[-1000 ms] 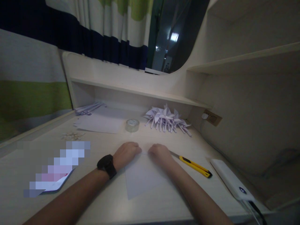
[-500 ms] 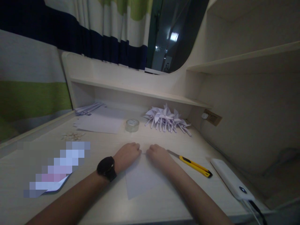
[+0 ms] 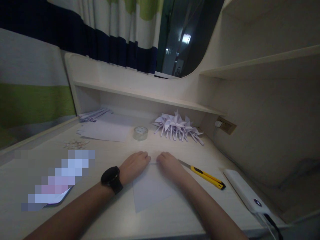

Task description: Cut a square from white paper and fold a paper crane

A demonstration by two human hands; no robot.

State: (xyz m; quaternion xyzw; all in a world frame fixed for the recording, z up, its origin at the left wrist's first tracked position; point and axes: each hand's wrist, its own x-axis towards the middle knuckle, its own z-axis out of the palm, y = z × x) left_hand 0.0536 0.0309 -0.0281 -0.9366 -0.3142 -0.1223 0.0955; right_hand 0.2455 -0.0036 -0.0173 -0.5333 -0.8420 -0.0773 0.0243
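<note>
The left hand (image 3: pixel 136 165) and the right hand (image 3: pixel 170 165) rest side by side with a small gap between them. Both have bent fingers at the far edge of a sheet of paper (image 3: pixel 150 193). The fingertips are hidden, so one cannot tell if they pinch the paper or only press on it.

Under everything is the big pale tabletop (image 3: pixel 120 220). The sheet lies on it, from the hands back toward the person. Past the left hand, off to the left, is white paper (image 3: pixel 110 128). Past the right hand is a heap of paper pinwheels (image 3: pixel 175 125). Left of the left hand is a flat thing (image 3: pixel 60 200), mostly blurred. Well right of the right hand is a long white box (image 3: pixel 245 190). Closer to that hand is a yellow knife (image 3: pixel 207 176), blade toward it. A roll of clear tape (image 3: pixel 140 133) sits past both hands. A black watch (image 3: pixel 110 176) is on the left wrist. Tiny pale bits (image 3: pixel 76 144) lie left of the left hand.
</note>
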